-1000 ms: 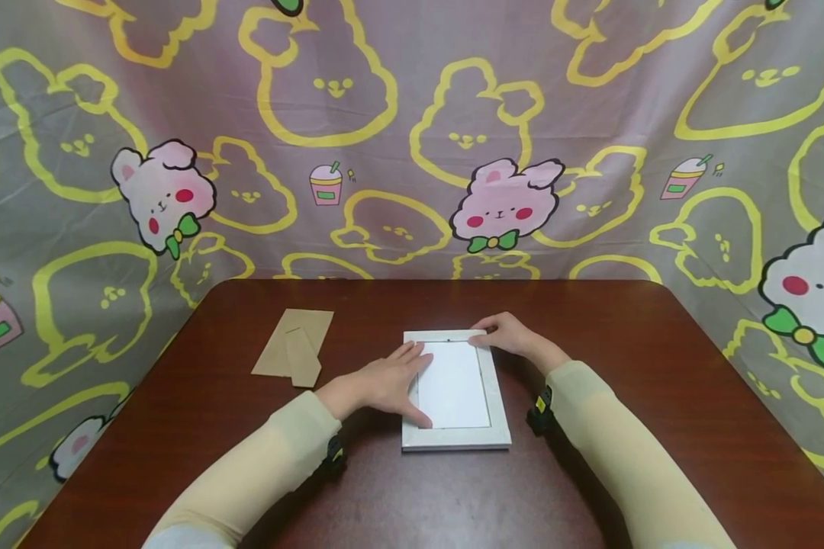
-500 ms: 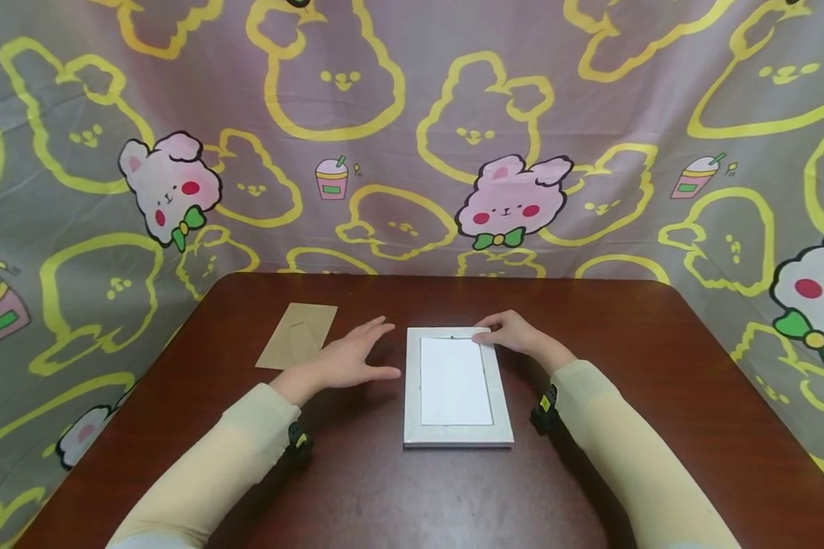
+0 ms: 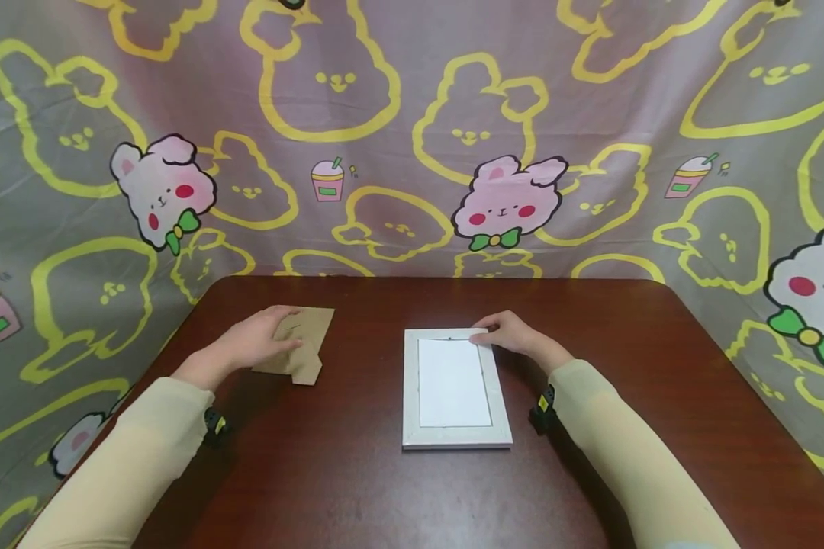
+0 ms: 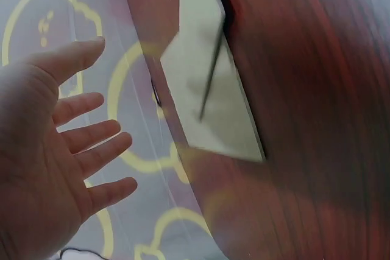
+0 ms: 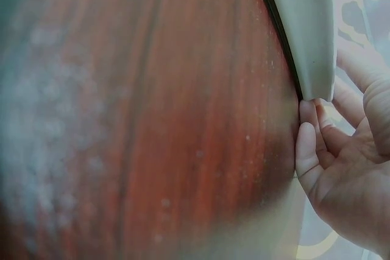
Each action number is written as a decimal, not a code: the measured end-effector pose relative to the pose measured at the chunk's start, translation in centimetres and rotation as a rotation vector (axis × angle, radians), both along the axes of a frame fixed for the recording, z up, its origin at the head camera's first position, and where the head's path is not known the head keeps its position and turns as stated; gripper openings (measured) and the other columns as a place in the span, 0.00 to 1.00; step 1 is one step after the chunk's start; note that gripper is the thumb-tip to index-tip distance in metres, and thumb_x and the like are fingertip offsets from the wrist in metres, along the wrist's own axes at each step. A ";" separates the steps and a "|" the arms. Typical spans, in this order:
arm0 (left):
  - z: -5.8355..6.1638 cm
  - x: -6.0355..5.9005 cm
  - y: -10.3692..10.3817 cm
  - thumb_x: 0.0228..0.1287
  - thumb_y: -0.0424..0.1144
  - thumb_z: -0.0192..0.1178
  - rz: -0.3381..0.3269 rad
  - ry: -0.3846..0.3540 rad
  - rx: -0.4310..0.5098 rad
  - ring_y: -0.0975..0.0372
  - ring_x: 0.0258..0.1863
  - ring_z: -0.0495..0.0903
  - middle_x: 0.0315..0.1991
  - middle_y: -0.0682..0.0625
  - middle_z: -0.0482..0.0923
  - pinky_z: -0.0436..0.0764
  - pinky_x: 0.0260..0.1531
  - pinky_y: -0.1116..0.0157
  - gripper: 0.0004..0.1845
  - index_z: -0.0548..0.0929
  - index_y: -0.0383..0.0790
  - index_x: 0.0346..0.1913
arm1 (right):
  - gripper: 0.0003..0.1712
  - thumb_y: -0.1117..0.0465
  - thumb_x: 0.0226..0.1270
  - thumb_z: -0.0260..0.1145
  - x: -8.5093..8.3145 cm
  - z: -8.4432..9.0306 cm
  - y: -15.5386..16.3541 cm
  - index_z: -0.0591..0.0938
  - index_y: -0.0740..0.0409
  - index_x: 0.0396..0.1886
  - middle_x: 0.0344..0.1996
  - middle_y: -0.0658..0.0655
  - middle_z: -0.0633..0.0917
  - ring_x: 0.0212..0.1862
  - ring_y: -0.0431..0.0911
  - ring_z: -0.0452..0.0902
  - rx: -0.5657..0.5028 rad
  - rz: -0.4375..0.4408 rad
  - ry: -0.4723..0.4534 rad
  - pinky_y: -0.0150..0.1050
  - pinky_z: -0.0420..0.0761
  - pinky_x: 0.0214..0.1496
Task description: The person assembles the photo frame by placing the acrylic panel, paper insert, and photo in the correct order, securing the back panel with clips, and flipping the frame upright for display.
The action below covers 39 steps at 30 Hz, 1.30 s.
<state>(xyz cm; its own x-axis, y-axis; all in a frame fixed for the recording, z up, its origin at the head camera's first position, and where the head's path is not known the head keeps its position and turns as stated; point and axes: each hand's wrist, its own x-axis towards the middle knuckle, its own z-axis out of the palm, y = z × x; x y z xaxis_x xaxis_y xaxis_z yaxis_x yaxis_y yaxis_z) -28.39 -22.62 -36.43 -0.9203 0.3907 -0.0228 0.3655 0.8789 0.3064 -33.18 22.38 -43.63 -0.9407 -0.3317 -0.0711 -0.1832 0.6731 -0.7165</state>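
Observation:
A white picture frame (image 3: 455, 438) lies flat on the dark wooden table (image 3: 625, 366), back side up, with a white sheet (image 3: 453, 381) in its opening. My right hand (image 3: 506, 331) holds its far right corner; in the right wrist view the fingertips (image 5: 309, 133) press the frame's edge (image 5: 304, 28) and the thumb lies over the top. My left hand (image 3: 261, 341) is spread over a brown cardboard backing (image 3: 307, 347) with a fold-out stand, to the left. In the left wrist view the left hand's (image 4: 67, 150) fingers are straight and hold nothing, beside the backing (image 4: 213, 101).
A cartoon-printed cloth (image 3: 412, 137) hangs behind and around the table. The table's left edge (image 3: 172, 343) runs close to the backing. Small black devices sit on both wrists (image 3: 541, 404).
My left hand lifted off the frame's left side and swung left to the cardboard backing. The right hand and the frame stayed in place.

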 end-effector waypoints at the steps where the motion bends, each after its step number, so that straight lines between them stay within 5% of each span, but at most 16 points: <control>1: 0.1 0.0 -0.4 0.68 0.49 0.60 0.002 0.004 -0.007 0.39 0.64 0.65 0.66 0.30 0.64 0.66 0.57 0.42 0.36 0.65 0.27 0.68 | 0.20 0.55 0.64 0.70 0.0 0.0 0.0 0.84 0.64 0.50 0.44 0.60 0.84 0.42 0.50 0.75 -0.001 -0.001 0.002 0.44 0.75 0.47; 9: -0.2 -0.4 -1.4 0.68 0.44 0.60 0.025 -0.031 -0.050 0.38 0.63 0.66 0.64 0.29 0.66 0.66 0.56 0.41 0.33 0.65 0.26 0.68 | 0.20 0.55 0.64 0.70 0.1 0.1 0.0 0.85 0.64 0.50 0.44 0.59 0.85 0.42 0.49 0.75 -0.011 -0.003 -0.002 0.43 0.75 0.46; 14: -1.2 -1.5 -1.1 0.66 0.35 0.59 -0.009 0.017 -0.159 0.38 0.60 0.69 0.61 0.28 0.69 0.70 0.53 0.43 0.28 0.67 0.27 0.66 | 0.20 0.55 0.64 0.70 0.2 0.1 0.1 0.85 0.64 0.49 0.43 0.59 0.85 0.41 0.49 0.75 -0.013 -0.013 -0.002 0.43 0.75 0.46; 21: -2.9 -2.6 -1.7 0.64 0.27 0.57 -0.135 0.214 -0.315 0.39 0.58 0.72 0.59 0.30 0.72 0.73 0.51 0.45 0.24 0.72 0.30 0.64 | 0.20 0.54 0.64 0.70 0.2 0.0 0.1 0.85 0.64 0.49 0.43 0.58 0.85 0.41 0.49 0.75 -0.009 -0.006 0.008 0.43 0.75 0.46; 28: -3.8 -2.9 -2.3 0.59 0.18 0.59 -0.312 0.341 -0.477 0.41 0.58 0.73 0.60 0.32 0.72 0.74 0.50 0.45 0.28 0.72 0.34 0.64 | 0.20 0.55 0.64 0.70 0.2 0.1 0.1 0.84 0.63 0.51 0.46 0.59 0.85 0.45 0.50 0.76 0.014 0.012 0.020 0.46 0.75 0.50; 33: -4.1 -3.0 -2.2 0.57 0.20 0.63 -0.417 0.411 -0.596 0.44 0.56 0.75 0.58 0.36 0.74 0.76 0.47 0.47 0.26 0.76 0.36 0.60 | 0.20 0.55 0.64 0.70 0.3 0.0 0.1 0.84 0.63 0.50 0.46 0.59 0.84 0.44 0.50 0.76 0.015 0.006 0.017 0.46 0.75 0.49; 39: -4.3 -3.0 -1.9 0.55 0.20 0.65 -0.503 0.491 -0.639 0.48 0.49 0.78 0.52 0.39 0.76 0.79 0.41 0.51 0.23 0.78 0.40 0.54 | 0.20 0.55 0.63 0.71 0.3 0.2 0.1 0.85 0.63 0.50 0.45 0.59 0.84 0.43 0.49 0.75 0.007 -0.005 0.005 0.44 0.75 0.47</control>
